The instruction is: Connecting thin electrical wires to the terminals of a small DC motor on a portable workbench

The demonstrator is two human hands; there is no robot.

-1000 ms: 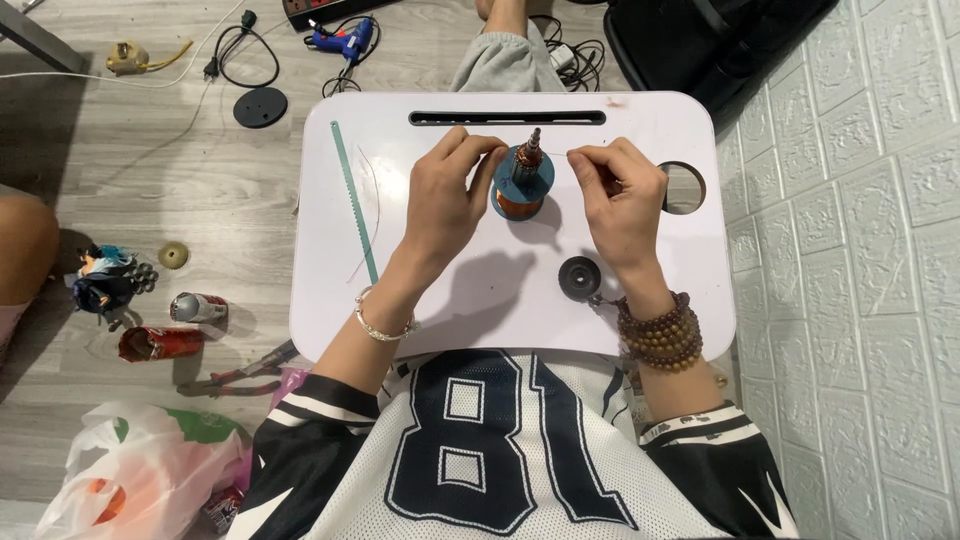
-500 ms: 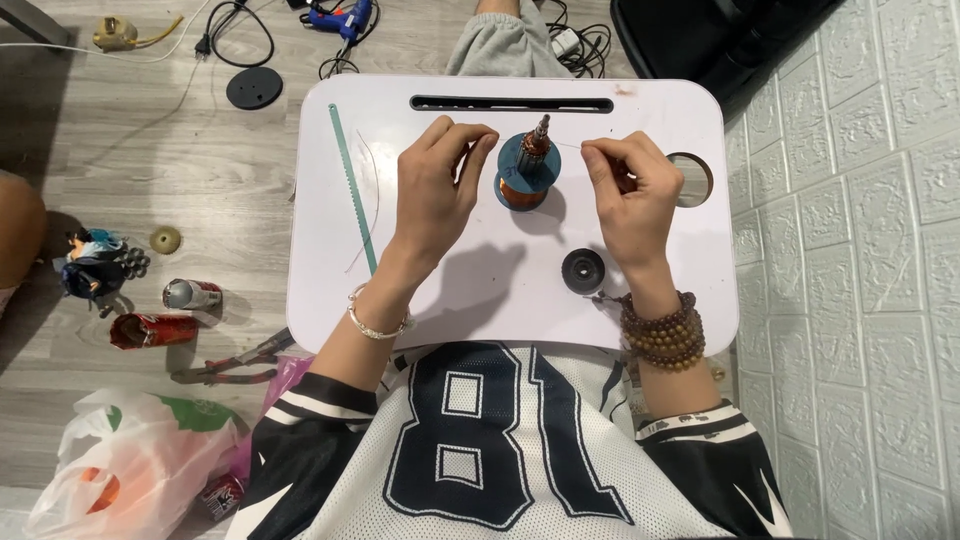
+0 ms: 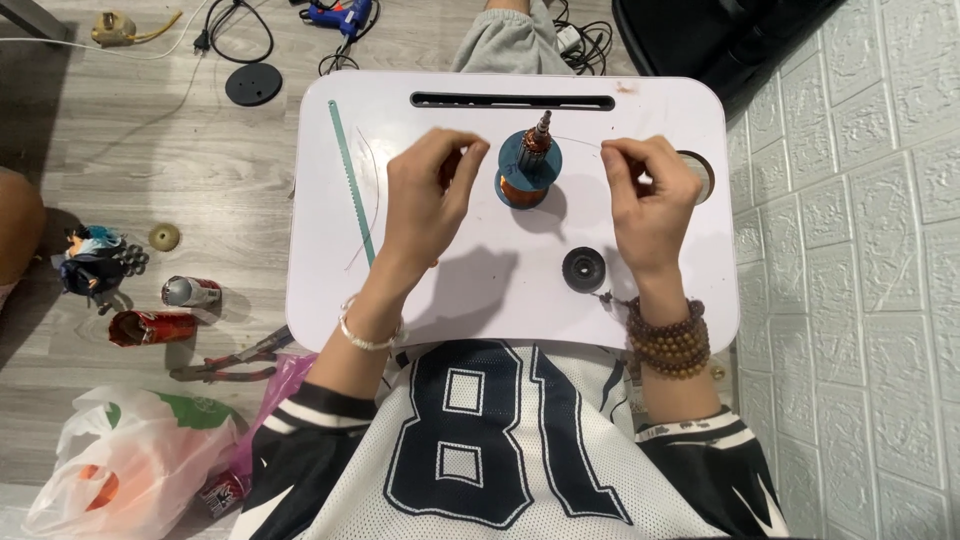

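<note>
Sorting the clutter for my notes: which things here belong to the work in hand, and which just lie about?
In use:
left hand
right hand
thin wire
motor armature
white lap table

Lying about:
black disc
green strip
pliers
cans
glue gun
figurine
plastic bag

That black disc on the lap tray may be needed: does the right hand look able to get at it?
Probably yes: the black disc lies bare on the white tray just below the right hand, nothing between, though its fingers pinch a thin wire.

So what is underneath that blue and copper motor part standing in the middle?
The motor part stands upright on the white lap table, casting a shadow; whatever lies beneath its base is hidden.
</note>
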